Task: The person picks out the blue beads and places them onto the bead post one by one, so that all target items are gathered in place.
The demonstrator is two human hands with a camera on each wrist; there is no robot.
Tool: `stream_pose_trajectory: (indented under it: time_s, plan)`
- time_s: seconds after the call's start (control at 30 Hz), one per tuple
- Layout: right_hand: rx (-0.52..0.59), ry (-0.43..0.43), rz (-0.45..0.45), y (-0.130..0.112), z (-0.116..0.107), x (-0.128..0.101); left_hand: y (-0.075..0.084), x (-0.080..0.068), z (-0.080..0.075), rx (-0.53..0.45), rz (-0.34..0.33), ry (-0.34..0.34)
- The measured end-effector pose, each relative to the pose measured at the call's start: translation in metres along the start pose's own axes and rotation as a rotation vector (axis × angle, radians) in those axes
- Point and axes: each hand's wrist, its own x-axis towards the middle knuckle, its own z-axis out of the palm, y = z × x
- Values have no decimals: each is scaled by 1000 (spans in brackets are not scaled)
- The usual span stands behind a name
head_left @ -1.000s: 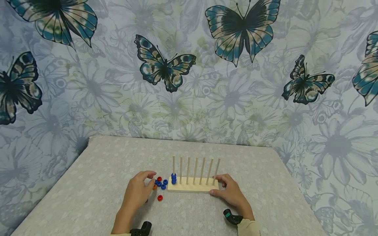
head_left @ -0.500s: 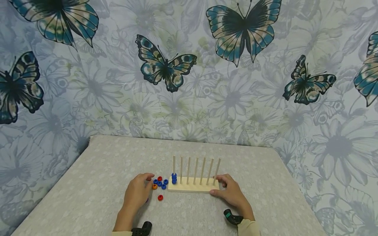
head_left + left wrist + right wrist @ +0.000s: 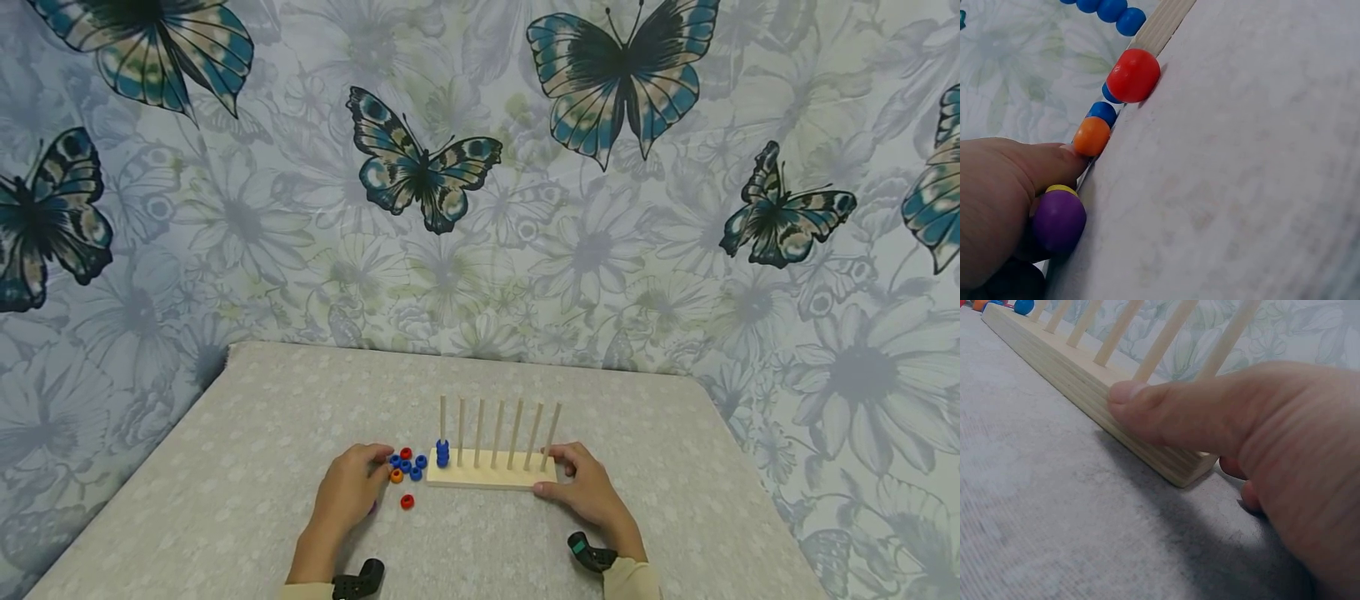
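In the head view my left hand (image 3: pixel 347 487) is beside a small cluster of beads, thumb and index finger apart. The left wrist view shows its thumb tip against an orange bead (image 3: pixel 1092 137). A purple bead (image 3: pixel 1060 221) lies under that hand, a bit of yellow showing behind it. The cluster has several blue beads (image 3: pixel 406 467) and a red bead (image 3: pixel 406 453). My right hand (image 3: pixel 585 487) grips the right end of a wooden peg board (image 3: pixel 487 479), thumb on the front edge, fingers behind. Several blue beads (image 3: pixel 442 454) are stacked on its leftmost peg.
Another red bead (image 3: pixel 407 502) lies nearer the front, apart from the cluster. The table has a pale patterned cloth (image 3: pixel 480 558). Behind it rises a wall with butterflies and flowers (image 3: pixel 600 275). Several pegs (image 3: pixel 498 433) stand upright along the board.
My left hand has lowered slightly and drawn its thumb and index finger beside the cluster. The orange bead has shifted slightly right. The right hand and the board stay in place.
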Motion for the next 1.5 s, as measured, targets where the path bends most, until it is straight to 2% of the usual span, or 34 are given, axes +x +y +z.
stream_pose_trajectory:
  time_s: [0.33,1.5]
  plan:
    - [5,5,-3,1,-1,0,2,2,2,12,-20,-30]
    - [3,-3,-4,1,0,0,0,2,4,33,-34,-3]
